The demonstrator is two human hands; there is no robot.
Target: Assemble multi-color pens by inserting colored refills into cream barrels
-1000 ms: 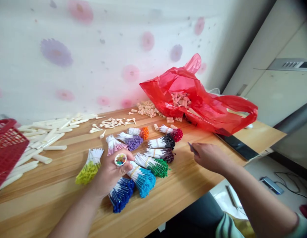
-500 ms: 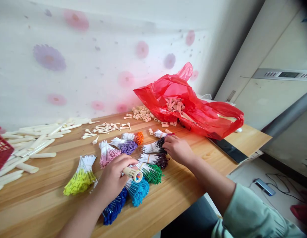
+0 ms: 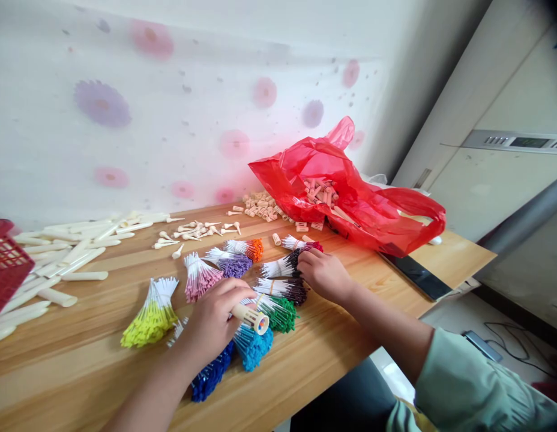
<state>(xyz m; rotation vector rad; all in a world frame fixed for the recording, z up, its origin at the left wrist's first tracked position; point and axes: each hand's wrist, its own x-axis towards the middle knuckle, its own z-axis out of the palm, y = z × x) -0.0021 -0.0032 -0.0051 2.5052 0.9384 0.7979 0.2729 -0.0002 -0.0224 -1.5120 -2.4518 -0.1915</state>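
Note:
My left hand [image 3: 215,315] is closed round a cream slotted plastic tube [image 3: 250,318], its open end towards me with small coloured tips showing inside. My right hand [image 3: 324,275] has its fingers pinched at the black tips of a bundle of white sticks [image 3: 276,267]; what lies between the fingertips is hidden. Around the hands lie more stick bundles: dark brown [image 3: 283,289], green [image 3: 282,313], light blue [image 3: 255,347], dark blue [image 3: 210,373], yellow [image 3: 150,315], pink [image 3: 201,277], purple [image 3: 233,264], orange [image 3: 249,248] and crimson [image 3: 301,243].
A red plastic bag [image 3: 373,213] holding small slotted parts stands at the back, beside a pile of cream parts [image 3: 263,207]. Cream pegs [image 3: 195,230] and long cream tubes [image 3: 84,276] lie leftwards, near a red basket [image 3: 8,264]. A black phone [image 3: 418,277] lies by the right edge.
The view has shifted slightly, so most things sit a little further right. Both hands keep nearly the same places and grips; the tube in my left hand has turned slightly.

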